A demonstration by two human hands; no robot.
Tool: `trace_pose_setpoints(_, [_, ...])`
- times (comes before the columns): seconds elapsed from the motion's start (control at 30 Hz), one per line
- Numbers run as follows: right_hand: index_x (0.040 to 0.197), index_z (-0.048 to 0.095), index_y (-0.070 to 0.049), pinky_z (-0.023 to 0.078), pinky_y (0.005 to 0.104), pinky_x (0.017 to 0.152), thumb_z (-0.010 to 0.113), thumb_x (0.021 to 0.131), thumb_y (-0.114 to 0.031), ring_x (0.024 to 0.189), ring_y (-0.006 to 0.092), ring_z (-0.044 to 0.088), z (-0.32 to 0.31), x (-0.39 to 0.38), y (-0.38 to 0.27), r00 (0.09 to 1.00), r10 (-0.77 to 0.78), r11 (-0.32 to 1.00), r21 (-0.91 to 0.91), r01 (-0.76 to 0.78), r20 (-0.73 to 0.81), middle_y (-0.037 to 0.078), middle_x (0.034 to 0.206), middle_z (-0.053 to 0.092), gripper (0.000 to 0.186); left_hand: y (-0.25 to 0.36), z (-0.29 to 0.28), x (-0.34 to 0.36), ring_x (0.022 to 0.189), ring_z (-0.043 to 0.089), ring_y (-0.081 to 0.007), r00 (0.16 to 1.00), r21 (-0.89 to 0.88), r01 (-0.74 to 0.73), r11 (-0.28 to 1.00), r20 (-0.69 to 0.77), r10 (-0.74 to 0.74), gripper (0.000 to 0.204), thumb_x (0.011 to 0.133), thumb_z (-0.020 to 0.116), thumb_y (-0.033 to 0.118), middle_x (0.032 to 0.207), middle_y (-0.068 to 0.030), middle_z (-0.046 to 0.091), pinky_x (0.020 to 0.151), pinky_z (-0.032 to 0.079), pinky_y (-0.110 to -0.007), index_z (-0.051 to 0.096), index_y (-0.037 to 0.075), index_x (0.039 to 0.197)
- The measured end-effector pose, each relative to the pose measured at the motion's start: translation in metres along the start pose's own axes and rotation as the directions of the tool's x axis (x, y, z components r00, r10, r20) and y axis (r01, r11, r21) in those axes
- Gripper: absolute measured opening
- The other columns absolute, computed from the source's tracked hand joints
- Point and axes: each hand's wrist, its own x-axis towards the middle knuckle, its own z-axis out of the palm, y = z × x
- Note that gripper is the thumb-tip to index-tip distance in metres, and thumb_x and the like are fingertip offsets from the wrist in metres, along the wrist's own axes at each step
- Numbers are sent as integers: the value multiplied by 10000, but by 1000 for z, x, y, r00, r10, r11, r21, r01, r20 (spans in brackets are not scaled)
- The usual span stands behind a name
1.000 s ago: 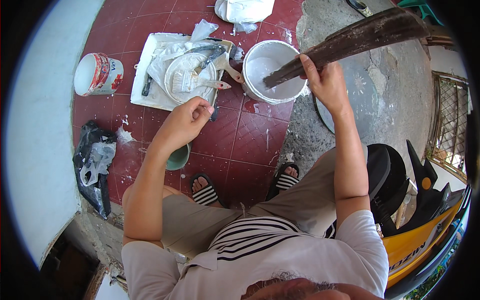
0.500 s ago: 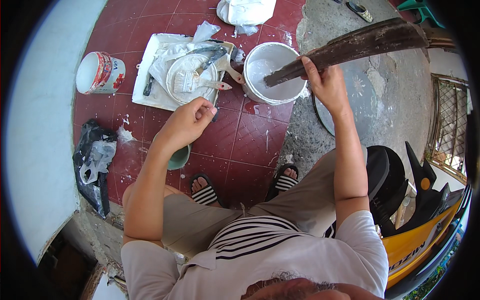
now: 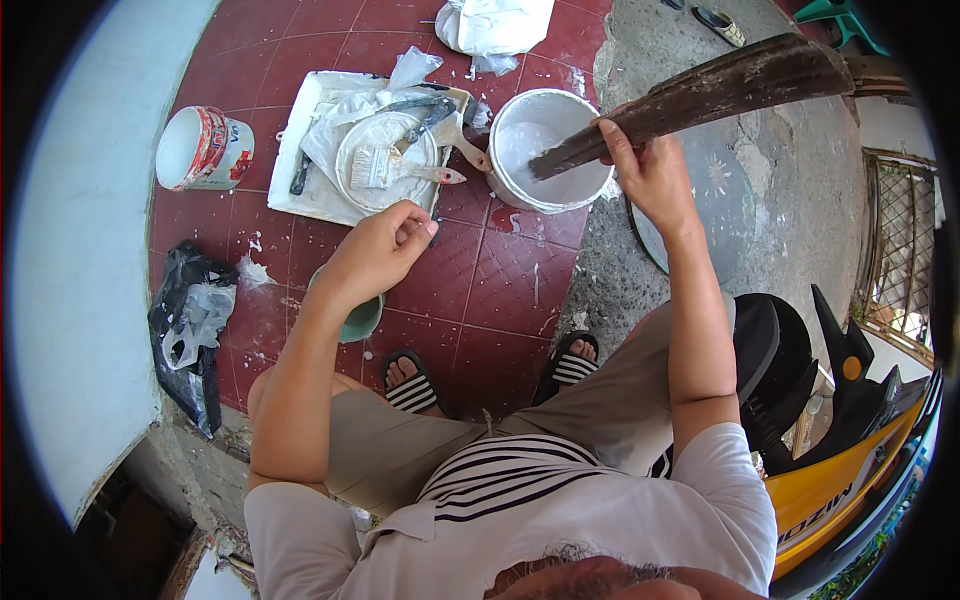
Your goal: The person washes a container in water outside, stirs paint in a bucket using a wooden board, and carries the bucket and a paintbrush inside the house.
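Observation:
My right hand grips a long dark brown wooden board, fingers wrapped round its edge. The board slants down to the left, and its narrower end is inside a white bucket with whitish liquid in it. My left hand is closed, fingers curled toward the thumb, over the near edge of a white paint-smeared tray. Whatever it may hold is hidden. In the tray are a round white lid, a paintbrush lying on it, and crumpled plastic. A green bowl is partly hidden below my left wrist.
Left of the tray, a small white and red bucket lies on its side. A black plastic bag rests by the wall, and a white bag at the back. Right of me stands a yellow and black motorbike. Red tiles meet rough concrete.
Hardly anything differs. The view has shifted slightly; both hands and the board keep nearly the same position.

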Motion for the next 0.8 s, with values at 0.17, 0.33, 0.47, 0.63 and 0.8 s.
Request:
trace_pose_setpoints(0.17, [1021,644,43,518,265,628,590,978,-118,703,114,629,0,3,12,989,25,998,-53,-33,-145,77,805,661,176,10,-2,-2,769,609,-153,999,11,29,1000,28,-29,285,979,581,262,870,-94,657,733,498,-304,599,-3,1081])
trace_pose_setpoints(0.33, [1040,625,31,539,267,642,582,978,-107,752,127,649,19,2,11,985,-110,971,200,135,-130,86,882,651,157,10,-1,-3,812,612,-129,995,32,68,997,68,-70,255,990,574,230,928,-73,663,772,497,-286,597,-5,1087])
trace_pose_setpoints(0.47, [1021,650,26,517,284,632,612,963,-131,707,135,633,5,0,-3,999,39,994,105,-38,-11,86,834,671,171,16,-4,-6,810,614,-132,995,55,79,995,54,-82,263,990,575,240,921,-72,665,770,496,-288,597,-5,1084])
trace_pose_setpoints(0.63, [997,661,15,466,314,599,640,944,-142,684,148,612,-4,3,-1,987,8,989,-143,-31,-160,130,784,651,167,17,-3,-5,813,616,-135,997,43,54,998,51,-56,273,987,579,249,922,-76,667,772,496,-291,598,-4,1088])
trace_pose_setpoints(0.8, [964,683,5,472,356,550,636,938,-166,603,250,625,22,5,7,944,-214,967,83,241,-250,165,734,656,179,16,-2,-4,811,616,-135,996,54,57,997,59,-61,281,988,578,258,919,-78,668,775,496,-295,599,-2,1091])
